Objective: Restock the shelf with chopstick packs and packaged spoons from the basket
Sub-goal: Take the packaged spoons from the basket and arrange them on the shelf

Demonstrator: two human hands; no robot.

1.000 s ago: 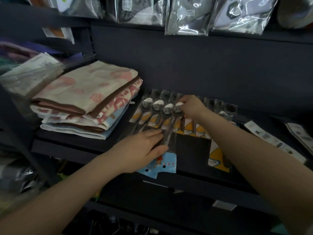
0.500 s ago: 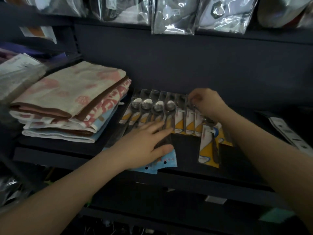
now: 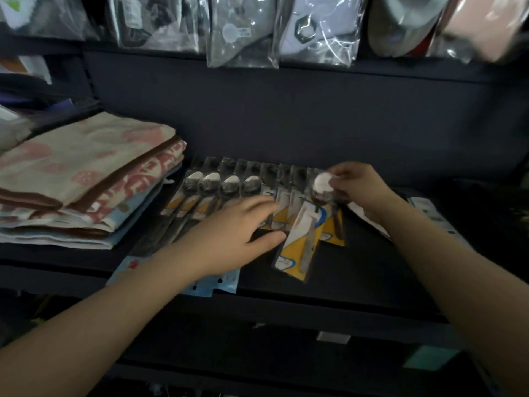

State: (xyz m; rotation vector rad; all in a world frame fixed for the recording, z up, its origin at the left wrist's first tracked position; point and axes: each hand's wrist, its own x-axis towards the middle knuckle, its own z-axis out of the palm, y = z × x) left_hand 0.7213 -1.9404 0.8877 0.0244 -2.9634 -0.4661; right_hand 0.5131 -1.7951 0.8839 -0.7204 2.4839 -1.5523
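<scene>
Dark shelf [image 3: 372, 270] w/ towels [image 3: 86, 179]; left hand [image 3: 229, 239] flat on spoon packs [image 3: 217, 190], right hand [image 3: 360, 187] pinching one.

Shelf [image 3: 357, 270]: dark, seen from above and in front.
Spoon packs [image 3: 223, 193]: a row side by side at the centre, bowls toward 12 o'clock.
Left hand [image 3: 226, 239]: lies flat on the row, fingers straight, pointing to 2 o'clock.
Right hand [image 3: 357, 187]: at 2 o'clock from the left hand, fingers pinching the top of a tilted spoon pack [image 3: 306, 233].
Folded towels [image 3: 83, 179]: stacked at 9 o'clock.
Bagged goods [image 3: 243, 32]: hang at 12 o'clock.
</scene>
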